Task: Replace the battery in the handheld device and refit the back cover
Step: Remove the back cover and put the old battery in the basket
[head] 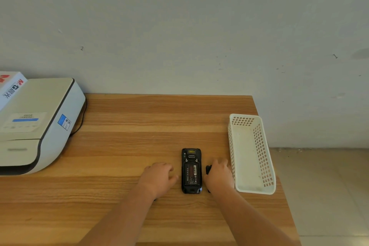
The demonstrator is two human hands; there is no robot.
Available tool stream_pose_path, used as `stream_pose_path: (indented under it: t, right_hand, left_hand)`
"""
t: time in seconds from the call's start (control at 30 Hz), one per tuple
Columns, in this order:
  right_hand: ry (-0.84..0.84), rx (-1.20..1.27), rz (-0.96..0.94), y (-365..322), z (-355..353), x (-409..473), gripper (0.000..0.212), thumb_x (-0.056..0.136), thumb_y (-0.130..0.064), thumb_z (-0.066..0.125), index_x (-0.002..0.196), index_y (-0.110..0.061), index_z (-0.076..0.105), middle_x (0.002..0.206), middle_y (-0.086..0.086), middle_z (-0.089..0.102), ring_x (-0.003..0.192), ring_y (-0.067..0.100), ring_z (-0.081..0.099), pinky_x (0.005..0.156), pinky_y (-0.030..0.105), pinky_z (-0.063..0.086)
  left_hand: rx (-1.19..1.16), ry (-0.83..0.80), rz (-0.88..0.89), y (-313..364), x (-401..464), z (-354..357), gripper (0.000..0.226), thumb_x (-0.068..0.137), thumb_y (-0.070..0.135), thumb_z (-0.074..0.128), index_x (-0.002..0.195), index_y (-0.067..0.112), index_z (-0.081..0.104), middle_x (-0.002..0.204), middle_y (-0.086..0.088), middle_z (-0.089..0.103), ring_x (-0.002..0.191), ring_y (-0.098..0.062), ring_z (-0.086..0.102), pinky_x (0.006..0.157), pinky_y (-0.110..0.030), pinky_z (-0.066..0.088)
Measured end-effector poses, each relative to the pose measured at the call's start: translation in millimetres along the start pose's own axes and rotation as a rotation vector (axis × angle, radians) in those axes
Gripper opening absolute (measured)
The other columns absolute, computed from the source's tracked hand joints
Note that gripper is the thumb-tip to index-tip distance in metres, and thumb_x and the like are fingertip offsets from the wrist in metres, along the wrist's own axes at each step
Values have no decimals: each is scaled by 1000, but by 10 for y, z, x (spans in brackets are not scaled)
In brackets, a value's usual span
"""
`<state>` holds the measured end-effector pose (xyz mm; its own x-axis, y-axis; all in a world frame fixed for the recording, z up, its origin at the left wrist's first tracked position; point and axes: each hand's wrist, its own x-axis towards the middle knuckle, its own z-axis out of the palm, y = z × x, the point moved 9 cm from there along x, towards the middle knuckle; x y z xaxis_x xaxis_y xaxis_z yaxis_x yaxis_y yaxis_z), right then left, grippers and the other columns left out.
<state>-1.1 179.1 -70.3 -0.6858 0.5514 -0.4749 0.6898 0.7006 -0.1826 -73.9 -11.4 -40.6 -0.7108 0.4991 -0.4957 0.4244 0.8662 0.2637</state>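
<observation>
A black handheld device (pixel 191 171) lies face down on the wooden table, its back uncovered with a labelled battery (pixel 191 173) seated in the bay. My left hand (pixel 159 176) rests palm down on the table just left of the device, fingers loosely curled, holding nothing. My right hand (pixel 219 173) lies just right of the device, over a black part (pixel 208 170), apparently the back cover, mostly hidden under the fingers. Whether the fingers grip that part or only rest on it I cannot tell.
A white perforated plastic basket (pixel 259 189) stands right of my right hand, near the table's right edge. A white printer (pixel 40 126) with a box on it fills the left side, its black cable trailing behind. A wall rises behind the table (pixel 139 146).
</observation>
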Motion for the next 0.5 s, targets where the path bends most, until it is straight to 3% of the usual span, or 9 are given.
stream_pose_path:
  t: [0.33, 0.5]
  right_hand:
    - [30, 55, -24, -11, -81, -5, 46, 91, -30, 57, 132, -17, 41, 136, 9, 37, 120, 27, 43, 91, 37, 49]
    - [23, 85, -188, -271, -220, -6, 55, 91, -37, 56, 139, -18, 39, 137, 7, 39, 124, 24, 41, 95, 35, 47]
  left_hand:
    - [-13, 19, 9, 47, -29, -48, 44, 98, 46, 46, 134, 21, 53, 132, 4, 58, 120, -13, 52, 105, -36, 41]
    - [-27, 21, -1, 11, -17, -93, 46, 98, 47, 46, 135, 21, 53, 133, 4, 56, 121, -14, 51, 104, -35, 41]
